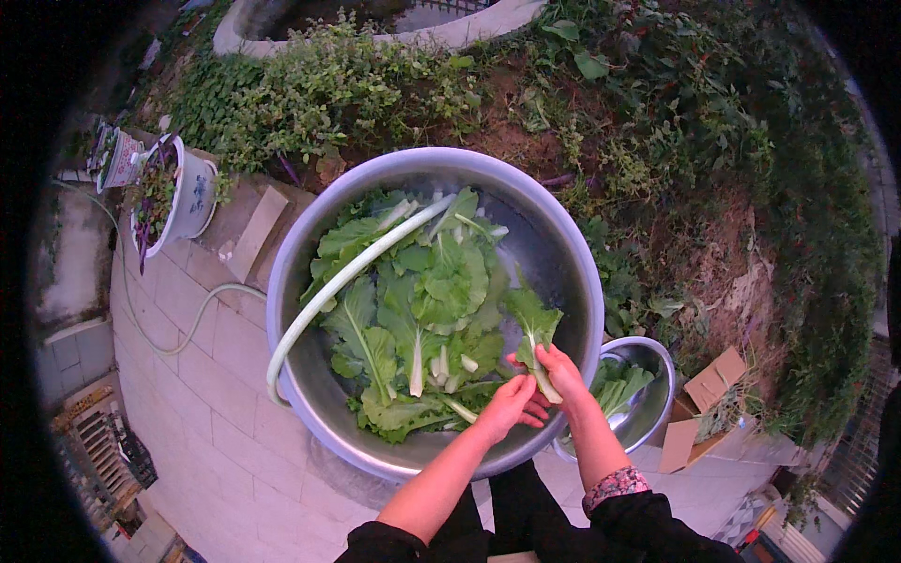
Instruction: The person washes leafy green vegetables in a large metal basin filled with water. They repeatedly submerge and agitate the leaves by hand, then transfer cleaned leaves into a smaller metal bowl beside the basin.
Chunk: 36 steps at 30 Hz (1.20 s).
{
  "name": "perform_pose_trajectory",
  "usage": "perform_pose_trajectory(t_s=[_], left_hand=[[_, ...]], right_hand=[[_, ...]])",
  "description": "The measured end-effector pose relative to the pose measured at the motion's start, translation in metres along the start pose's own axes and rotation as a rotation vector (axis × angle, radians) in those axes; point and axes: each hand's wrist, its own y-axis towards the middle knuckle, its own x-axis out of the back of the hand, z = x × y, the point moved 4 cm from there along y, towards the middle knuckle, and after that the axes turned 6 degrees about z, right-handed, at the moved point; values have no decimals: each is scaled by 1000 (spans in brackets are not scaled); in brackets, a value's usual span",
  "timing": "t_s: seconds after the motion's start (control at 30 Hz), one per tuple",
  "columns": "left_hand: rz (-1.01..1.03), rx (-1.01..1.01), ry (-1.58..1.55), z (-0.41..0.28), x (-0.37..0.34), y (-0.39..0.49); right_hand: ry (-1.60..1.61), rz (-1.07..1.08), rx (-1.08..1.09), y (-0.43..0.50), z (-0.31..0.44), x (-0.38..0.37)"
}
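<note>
A large round metal basin (281, 232) holds water and many loose leafy green vegetables (450, 281). Over its left rim a pale hose (352, 266) curves in across the leaves. Above the basin's lower right part, my right hand (559, 373) grips one leaf (533, 320) by its white stalk, with the green blade pointing up. My left hand (512, 410) is close beside the stalk's lower end, its fingers partly curled and spread; whether it touches the stalk is not clear.
A smaller metal basin (667, 380) with green leaves stands right of the big one, near an open cardboard box (714, 380). A white planter (190, 197) and a stone block (260, 232) are at the left. Garden plants (331, 91) grow beyond; pale paving (218, 436) lies underfoot.
</note>
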Motion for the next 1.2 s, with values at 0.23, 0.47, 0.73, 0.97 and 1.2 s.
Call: perform_pose_trajectory(t_s=[0.23,0.47,0.73,0.97,1.2], left_hand=[[-110,-100,-90,-11,21,7],[-143,-77,50,16,66,38],[-388,64,370,25,96,41],[-745,-150,589,14,95,10],[-1195,-329,907,17,129,14]], right_hand=[[-109,180,-56,21,-5,-7],[156,-56,-66,61,-28,18],[-322,-170,-190,85,-71,36],[-372,-432,-25,108,-84,94],[-240,-228,-173,65,-47,20]])
